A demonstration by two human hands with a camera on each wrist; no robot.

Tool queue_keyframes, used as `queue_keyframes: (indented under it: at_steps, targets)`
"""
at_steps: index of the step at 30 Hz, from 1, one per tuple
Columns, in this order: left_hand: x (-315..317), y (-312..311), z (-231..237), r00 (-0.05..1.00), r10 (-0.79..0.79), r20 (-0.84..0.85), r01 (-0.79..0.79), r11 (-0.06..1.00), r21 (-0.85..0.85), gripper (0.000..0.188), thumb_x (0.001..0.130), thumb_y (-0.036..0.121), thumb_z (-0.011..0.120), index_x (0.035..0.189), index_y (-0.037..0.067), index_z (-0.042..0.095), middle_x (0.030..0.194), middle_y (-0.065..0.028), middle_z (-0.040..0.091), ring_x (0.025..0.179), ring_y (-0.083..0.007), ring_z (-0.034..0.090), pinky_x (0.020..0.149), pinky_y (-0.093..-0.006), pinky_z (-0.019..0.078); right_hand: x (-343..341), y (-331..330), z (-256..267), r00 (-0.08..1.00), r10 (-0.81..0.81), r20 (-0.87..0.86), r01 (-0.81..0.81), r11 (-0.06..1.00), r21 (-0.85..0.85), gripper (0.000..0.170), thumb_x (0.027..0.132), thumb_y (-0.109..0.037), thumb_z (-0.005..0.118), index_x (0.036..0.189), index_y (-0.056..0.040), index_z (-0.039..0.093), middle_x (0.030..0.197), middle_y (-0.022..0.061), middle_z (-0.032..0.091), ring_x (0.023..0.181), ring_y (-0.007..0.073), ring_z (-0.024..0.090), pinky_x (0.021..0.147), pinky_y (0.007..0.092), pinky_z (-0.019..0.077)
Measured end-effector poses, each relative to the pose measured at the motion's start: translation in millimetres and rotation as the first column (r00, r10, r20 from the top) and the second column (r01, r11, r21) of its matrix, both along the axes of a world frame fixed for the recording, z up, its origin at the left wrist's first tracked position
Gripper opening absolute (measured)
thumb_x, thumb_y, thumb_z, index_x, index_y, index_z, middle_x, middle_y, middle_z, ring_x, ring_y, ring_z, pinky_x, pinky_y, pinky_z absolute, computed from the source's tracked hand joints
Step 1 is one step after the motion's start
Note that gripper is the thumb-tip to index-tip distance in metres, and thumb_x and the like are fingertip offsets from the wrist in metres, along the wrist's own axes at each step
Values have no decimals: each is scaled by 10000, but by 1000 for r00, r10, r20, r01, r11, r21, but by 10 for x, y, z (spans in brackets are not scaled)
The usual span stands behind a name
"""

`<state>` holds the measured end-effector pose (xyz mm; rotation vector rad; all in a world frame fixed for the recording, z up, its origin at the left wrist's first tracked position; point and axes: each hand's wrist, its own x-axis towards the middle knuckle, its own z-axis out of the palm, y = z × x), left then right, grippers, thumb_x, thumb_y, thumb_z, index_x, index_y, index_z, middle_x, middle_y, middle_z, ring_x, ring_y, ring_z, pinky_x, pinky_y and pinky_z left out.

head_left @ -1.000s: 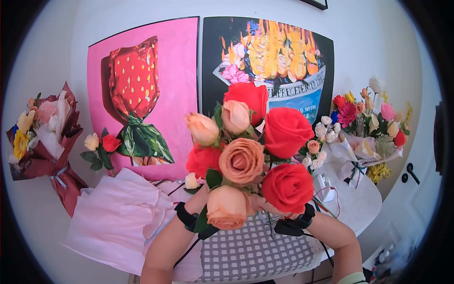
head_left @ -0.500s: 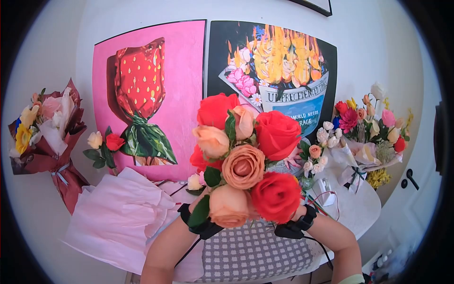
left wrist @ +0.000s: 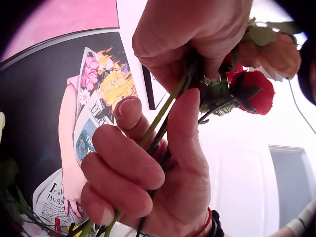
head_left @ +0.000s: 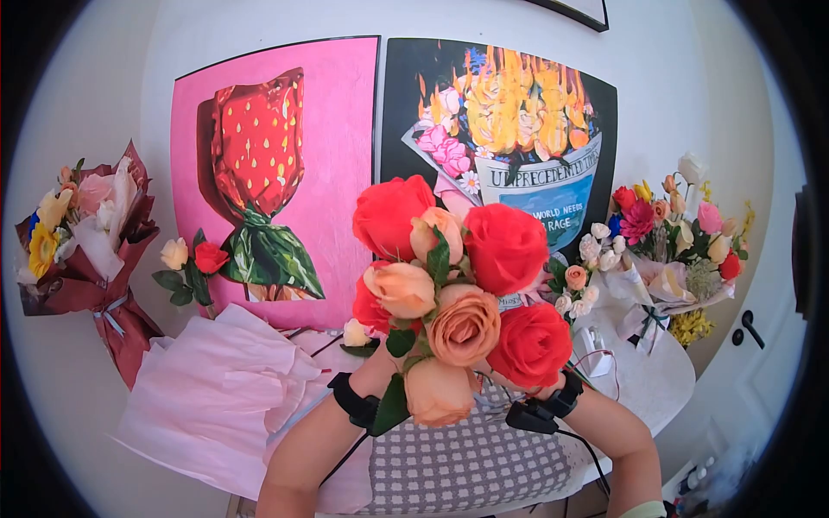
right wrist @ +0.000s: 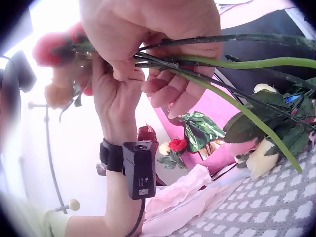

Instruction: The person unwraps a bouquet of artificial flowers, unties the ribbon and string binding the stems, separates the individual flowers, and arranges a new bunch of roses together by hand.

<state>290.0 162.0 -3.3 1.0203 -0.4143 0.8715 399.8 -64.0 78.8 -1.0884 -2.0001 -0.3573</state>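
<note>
A bunch of red and peach roses (head_left: 464, 325) stands in the middle of the head view, its blooms covering most of both hands. In the right wrist view, my left hand (right wrist: 116, 101), with a black camera strapped to its wrist, holds the stems just under the blooms. My right hand (right wrist: 158, 34) grips the green stems (right wrist: 247, 106) lower down; their long ends run out past it. The left wrist view shows my left hand (left wrist: 192, 34) pinching the stems at the top, and my right hand's curled fingers (left wrist: 126, 158) around them below.
Pink wrapping paper (head_left: 224, 371) lies at the left of the table, beside a grey checked cloth (head_left: 466, 466). Wrapped bouquets stand at left (head_left: 112, 250) and right (head_left: 669, 285). Two paintings lean behind, one pink (head_left: 345, 129). Loose flowers (right wrist: 261, 158) lie on the table.
The rose bunch has tilted and turned, its lower blooms shifting right and a little down. Both hands stay on the stems. The head view has shifted slightly.
</note>
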Motion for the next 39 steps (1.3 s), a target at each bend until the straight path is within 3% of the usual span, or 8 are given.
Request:
queue_keyframes:
  at_steps: [15, 23, 24, 27, 28, 31, 33, 39]
  targets:
    - [138, -276, 299, 992, 76, -96, -56, 979, 195, 426, 912, 289, 391, 1292, 100, 353, 1271, -77, 418, 1152, -186, 413, 935, -336, 371, -364, -186, 468, 796, -335, -505, -122, 728, -675, 491, 802, -158, 640, 1235, -125, 413, 1030, 58, 547, 867, 155, 566, 682, 306, 511]
    - [90, -333, 491, 983, 129, -132, -85, 950, 300, 423, 913, 279, 390, 1297, 104, 351, 1270, -75, 419, 1148, -183, 416, 925, -330, 377, -74, -11, -40, 945, -54, -324, -25, 972, -233, 627, 760, -61, 652, 1293, -60, 322, 1258, 53, 419, 1133, 124, 423, 950, 261, 347]
    - [-10, -374, 326, 981, 135, -137, -87, 946, 313, 423, 914, 278, 390, 1297, 105, 350, 1269, -75, 419, 1147, -182, 416, 924, -329, 377, -129, -32, 19, 895, 178, -408, -265, 950, -166, 634, 766, -57, 640, 1306, -69, 308, 1241, 58, 433, 1135, 145, 423, 958, 274, 341]
    - [-55, -406, 325, 977, 148, -155, -85, 931, 354, 422, 914, 274, 389, 1299, 107, 349, 1269, -74, 420, 1146, -181, 417, 920, -326, 380, 58, -1, -49, 997, 49, -53, -57, 984, -168, 613, 780, -69, 633, 1309, -83, 322, 1235, 64, 426, 1121, 143, 433, 940, 290, 366]
    - [-44, -427, 343, 975, 153, -159, -85, 926, 367, 421, 914, 273, 389, 1299, 107, 349, 1269, -73, 420, 1145, -181, 417, 919, -326, 380, 22, 9, -103, 831, 135, -540, -309, 919, -245, 436, 812, -112, 621, 1205, -72, 436, 1113, 53, 507, 980, 125, 524, 824, 278, 449]
    - [-19, -419, 500, 970, 173, -174, -91, 912, 401, 420, 915, 270, 388, 1301, 109, 348, 1268, -73, 421, 1144, -180, 418, 915, -323, 382, -91, -14, 205, 802, -104, -588, -250, 836, -489, 268, 825, -157, 622, 1051, -60, 517, 942, 29, 571, 794, 92, 575, 684, 255, 491]
    - [-66, -431, 485, 965, 186, -184, -93, 900, 427, 420, 915, 267, 388, 1302, 110, 347, 1268, -72, 421, 1143, -179, 418, 913, -322, 384, -83, -54, 301, 834, -207, -511, -196, 755, -625, 446, 778, -217, 666, 1136, -42, 464, 1099, 82, 537, 1012, 183, 516, 860, 299, 408]
    - [-102, -514, 527, 954, 223, -202, -91, 853, 514, 418, 916, 260, 387, 1305, 113, 345, 1267, -70, 422, 1139, -177, 420, 906, -317, 388, -55, 25, 138, 960, 53, -275, -59, 998, -14, 316, 766, -147, 683, 1023, -52, 525, 931, 46, 578, 824, 140, 573, 713, 270, 468]
